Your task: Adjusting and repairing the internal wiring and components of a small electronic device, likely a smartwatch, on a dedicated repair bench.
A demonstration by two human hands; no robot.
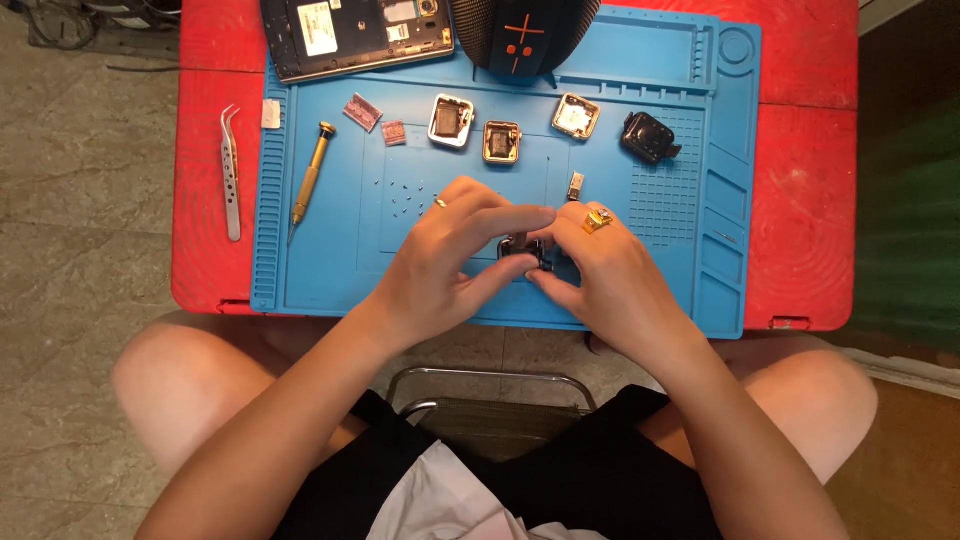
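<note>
1. Your left hand [445, 262] and right hand [605, 268] both pinch 1 small dark watch module [522, 252] at the blue mat's [330, 270] 6 o'clock edge.
2. It looks light, rigid and fragile: grip its side edges, not the face.
3. Tiny screws [404, 198] lie at 10 o'clock, the screwdriver [312, 175] and tweezers [231, 170] farther at 9.

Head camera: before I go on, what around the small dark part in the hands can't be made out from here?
- Small dark part: mostly hidden by the left hand and right hand; its shape is unclear.
- Opened device and dark rounded object: cut off by the top edge.
- Tiny screws on the blue mat: too small to count.
- Chair frame: partly hidden by arms and lap.
</note>
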